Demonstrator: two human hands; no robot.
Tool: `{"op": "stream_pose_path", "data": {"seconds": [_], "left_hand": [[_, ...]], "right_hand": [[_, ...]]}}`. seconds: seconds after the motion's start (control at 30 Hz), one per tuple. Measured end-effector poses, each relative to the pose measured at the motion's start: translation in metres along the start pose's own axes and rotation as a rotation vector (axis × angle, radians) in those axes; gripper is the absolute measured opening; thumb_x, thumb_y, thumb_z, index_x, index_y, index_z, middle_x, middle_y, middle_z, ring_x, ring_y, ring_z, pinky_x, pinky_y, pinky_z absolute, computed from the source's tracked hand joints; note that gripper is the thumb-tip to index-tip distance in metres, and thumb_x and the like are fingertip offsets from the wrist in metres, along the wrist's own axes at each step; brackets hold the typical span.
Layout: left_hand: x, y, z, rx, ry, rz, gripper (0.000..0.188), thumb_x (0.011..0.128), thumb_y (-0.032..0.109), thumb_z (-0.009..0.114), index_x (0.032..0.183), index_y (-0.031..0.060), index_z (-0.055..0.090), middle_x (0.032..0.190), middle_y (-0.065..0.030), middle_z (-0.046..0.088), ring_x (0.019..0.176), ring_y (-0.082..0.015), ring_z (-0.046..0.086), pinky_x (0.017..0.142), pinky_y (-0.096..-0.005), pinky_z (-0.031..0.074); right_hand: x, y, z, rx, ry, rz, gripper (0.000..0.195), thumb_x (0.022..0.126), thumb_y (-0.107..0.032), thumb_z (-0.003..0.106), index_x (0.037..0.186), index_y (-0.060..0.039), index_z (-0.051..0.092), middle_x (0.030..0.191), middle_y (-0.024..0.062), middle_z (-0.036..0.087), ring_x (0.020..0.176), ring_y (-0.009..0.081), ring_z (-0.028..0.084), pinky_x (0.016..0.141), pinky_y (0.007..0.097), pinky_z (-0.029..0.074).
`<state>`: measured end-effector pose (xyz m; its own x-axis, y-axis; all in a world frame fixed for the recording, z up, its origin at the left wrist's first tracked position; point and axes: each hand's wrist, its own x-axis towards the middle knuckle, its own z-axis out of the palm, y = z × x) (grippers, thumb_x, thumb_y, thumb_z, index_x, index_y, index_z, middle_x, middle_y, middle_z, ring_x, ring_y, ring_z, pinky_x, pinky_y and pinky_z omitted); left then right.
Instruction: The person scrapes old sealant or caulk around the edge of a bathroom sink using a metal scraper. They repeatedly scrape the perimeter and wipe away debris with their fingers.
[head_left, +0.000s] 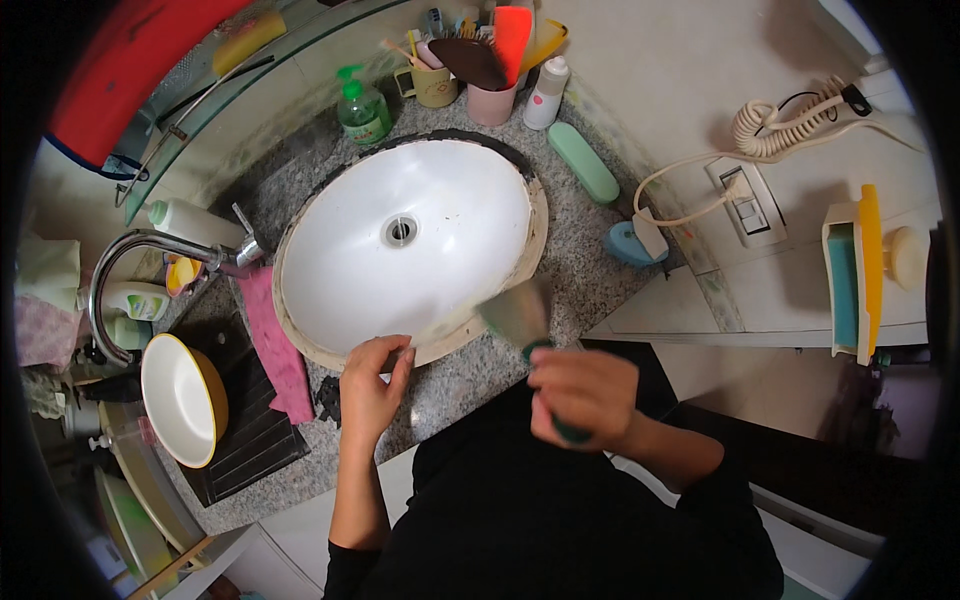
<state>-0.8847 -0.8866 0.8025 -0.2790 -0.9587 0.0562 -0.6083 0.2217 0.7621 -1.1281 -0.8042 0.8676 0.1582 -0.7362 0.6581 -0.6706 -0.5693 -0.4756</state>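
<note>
My right hand (589, 397) grips the green handle of a scraper (517, 315), whose wide blade is blurred. The blade is over the front right rim of an oval white sink (352, 240). At the sink's front rim is my left hand (375, 390), thumb and forefinger close together; whether anything is pinched between them is unclear. A rough beige band of old sealant (538, 225) runs along much of the rim. Dark residue (450, 136) lines the back edge. Black crumpled scraps (328, 400) lie on the granite countertop (442, 390) left of my left hand.
A pink cloth (276, 345) and a chrome gooseneck faucet (112, 262) are left of the sink, near a yellow-rimmed bowl (180, 397). Behind stand a green soap bottle (365, 116) and cups of brushes. A plugged-in cord (690, 217) hangs at right.
</note>
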Motion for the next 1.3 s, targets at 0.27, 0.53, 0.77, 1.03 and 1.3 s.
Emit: {"op": "stream_pose_path", "data": {"seconds": [0.27,0.53,0.77,1.03,1.3], "left_hand": [[0.001,-0.002,0.000,0.010,-0.005,0.026,0.013,0.078,0.009,0.067,0.090,0.0039,0.065,0.084,-0.0095,0.065,0.077,-0.0268,0.060,0.072,-0.0346,0.047],[0.001,-0.002,0.000,0.007,-0.011,0.022,0.013,0.078,0.009,0.067,0.090,0.0041,0.065,0.085,-0.0098,0.065,0.078,-0.0265,0.060,0.072,-0.0343,0.047],[0.001,-0.002,0.001,-0.002,-0.010,0.017,0.013,0.078,0.009,0.068,0.089,0.0040,0.065,0.085,-0.0096,0.065,0.079,-0.0263,0.060,0.073,-0.0346,0.047],[-0.001,0.000,-0.001,0.003,-0.013,-0.001,0.013,0.078,0.008,0.067,0.090,0.0047,0.065,0.086,-0.0093,0.065,0.078,-0.0261,0.060,0.073,-0.0344,0.047],[-0.002,-0.003,-0.003,-0.028,-0.038,0.017,0.008,0.079,0.007,0.066,0.086,0.0041,0.065,0.088,-0.0085,0.066,0.082,-0.0259,0.060,0.075,-0.0340,0.047]], "right_hand": [[-0.019,-0.009,0.001,0.049,0.067,-0.021,0.019,0.057,-0.001,0.070,0.068,-0.0053,0.055,0.079,0.0086,0.065,0.076,0.0253,0.067,0.058,0.0294,0.054],[-0.023,-0.009,0.003,0.075,0.094,0.005,0.022,0.055,0.001,0.070,0.068,-0.0062,0.053,0.081,0.0076,0.065,0.078,0.0261,0.068,0.056,0.0301,0.053],[-0.022,-0.017,0.004,0.090,0.049,-0.037,0.026,0.059,0.003,0.065,0.078,-0.0057,0.050,0.078,0.0098,0.065,0.077,0.0296,0.068,0.057,0.0331,0.054],[-0.024,-0.009,0.003,0.099,0.093,0.007,0.020,0.057,-0.001,0.070,0.069,-0.0055,0.056,0.080,0.0076,0.065,0.079,0.0253,0.068,0.058,0.0296,0.053],[-0.016,0.005,0.001,0.022,0.058,0.029,0.030,0.058,0.004,0.064,0.083,-0.0061,0.049,0.076,0.0115,0.064,0.074,0.0306,0.068,0.059,0.0349,0.056]]}}
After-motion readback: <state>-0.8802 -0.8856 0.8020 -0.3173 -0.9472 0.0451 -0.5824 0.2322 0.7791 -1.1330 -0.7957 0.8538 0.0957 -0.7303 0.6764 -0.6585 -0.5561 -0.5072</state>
